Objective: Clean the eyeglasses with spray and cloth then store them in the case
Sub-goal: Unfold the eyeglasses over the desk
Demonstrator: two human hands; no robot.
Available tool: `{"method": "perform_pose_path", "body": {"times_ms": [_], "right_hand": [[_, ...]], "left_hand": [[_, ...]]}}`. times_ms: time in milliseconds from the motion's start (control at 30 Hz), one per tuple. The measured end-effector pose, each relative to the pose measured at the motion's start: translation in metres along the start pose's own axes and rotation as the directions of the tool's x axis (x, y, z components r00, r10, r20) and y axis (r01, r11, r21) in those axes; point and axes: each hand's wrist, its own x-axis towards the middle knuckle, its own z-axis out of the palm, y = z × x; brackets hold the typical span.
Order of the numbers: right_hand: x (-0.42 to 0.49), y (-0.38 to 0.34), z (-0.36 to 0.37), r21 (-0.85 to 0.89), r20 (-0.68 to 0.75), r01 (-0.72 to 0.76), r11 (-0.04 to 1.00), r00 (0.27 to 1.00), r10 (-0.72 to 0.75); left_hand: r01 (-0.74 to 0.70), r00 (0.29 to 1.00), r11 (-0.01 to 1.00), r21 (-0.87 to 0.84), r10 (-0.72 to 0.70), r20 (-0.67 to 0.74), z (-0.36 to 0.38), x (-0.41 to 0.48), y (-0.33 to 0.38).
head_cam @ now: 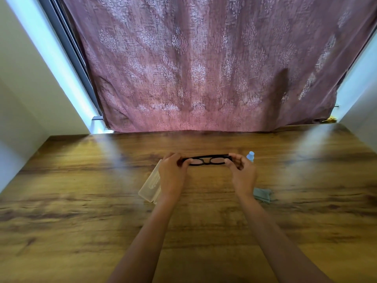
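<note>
Both hands are holding the black eyeglasses (207, 160) over the table (81, 221), one hand at each end.

L hand (172, 174) is gripping the frame's left end w/ fingers curled round it; R hand (242, 174) is pinching the right end btwn thumb & fingers. Glasses are sitting about level; can't tell if the temples are folded. Clear plastic case (150, 185) is lying on the table just left of the L wrist, partly hidden by it. Pale blue spray bottle (250, 156) is peeking out just behind the R hand. Grey-green cloth (263, 195) is lying crumpled on the table beside the R wrist. Patterned pink curtain (204, 68) is hanging behind the far edge.
</note>
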Motion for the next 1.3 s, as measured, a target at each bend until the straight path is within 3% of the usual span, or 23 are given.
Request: {"method": "perform_pose_path", "body": {"times_ms": [300,567,833,1067,1200,1300], "right_hand": [[-0.008,-0.012,-0.005,0.049,-0.002,-0.005,0.999,1.000,0.005],[-0.011,-0.019,-0.010,0.012,-0.001,0.012,1.000,1.000,-0.012],[-0.011,-0.024,-0.013,-0.068,-0.003,0.074,0.995,0.997,-0.074],[-0.009,-0.022,-0.022,-0.402,0.182,0.379,0.833,0.925,-0.333],[-0.012,-0.027,-0.021,-0.425,0.153,0.379,0.822,0.925,-0.347],[-0.013,-0.033,-0.017,-0.368,0.053,0.275,0.888,0.960,-0.275]], "left_hand": [[-0.165,0.981,0.979,0.119,0.176,-0.087,-0.004,-0.006,0.001],[-0.199,0.968,0.971,0.134,0.216,-0.127,-0.005,-0.007,0.006],[-0.036,0.983,0.999,0.028,0.040,-0.181,-0.011,-0.001,0.014],[0.005,0.988,1.000,-0.003,-0.006,-0.151,-0.012,-0.003,0.015],[0.013,0.990,1.000,-0.014,-0.015,-0.141,-0.012,-0.004,0.016],[0.034,0.990,0.999,-0.020,-0.037,-0.137,-0.015,-0.005,0.018]]}}
